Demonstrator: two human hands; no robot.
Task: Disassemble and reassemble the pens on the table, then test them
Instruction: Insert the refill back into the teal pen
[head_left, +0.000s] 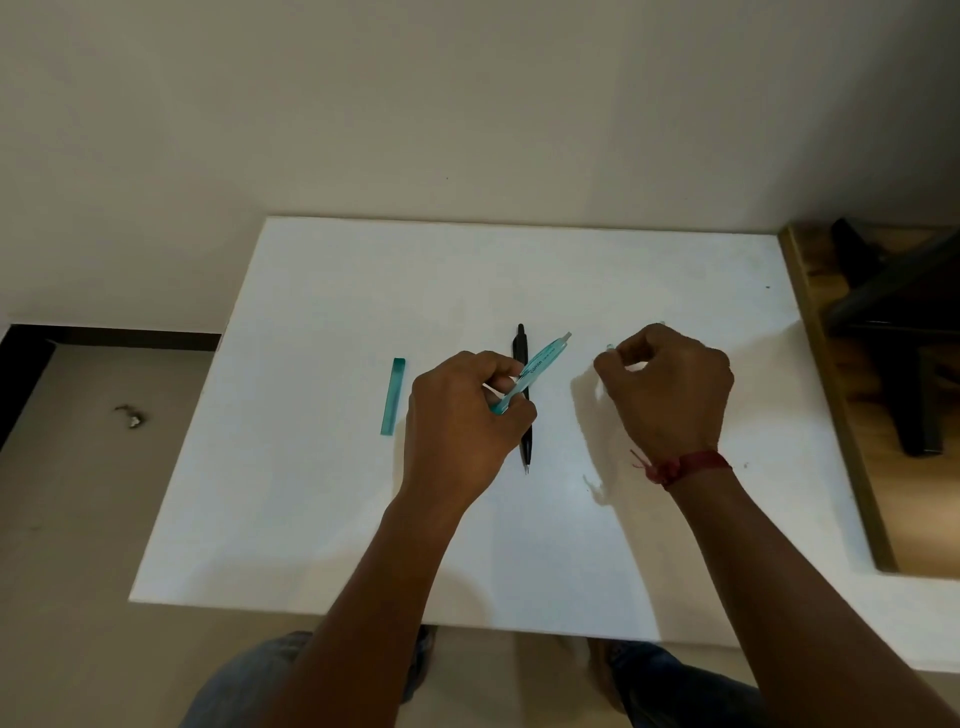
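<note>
Head view: a white desk (363, 519) stands against a plain wall, and the person works at it with both hands.

1. The left hand (462, 415) grips a teal pen barrel (540, 366). Its fingers (500, 383) are curled round the lower end. The barrel is raised off the desk and tilted, with its upper end pointing up and to the right.
2. A black pen (527, 447) lies flat on the desk directly below the teal pen barrel, tip toward the person. The left hand and the barrel hide its middle section.
3. The right hand (670, 395) is just right of the barrel and apart from it. Its fingers are curled and pinch a small clear part (609, 346), which is too small to identify.
4. A separate teal piece (393, 397) lies flat on the desk, left of the left hand and not touching it.
5. A faint small item (596, 488) lies on the desk near the right wrist; its kind cannot be told.
6. A red thread (685, 465) is tied round the right wrist.

A dark chair (893, 312) stands on wooden flooring beyond the right edge of the desk.
</note>
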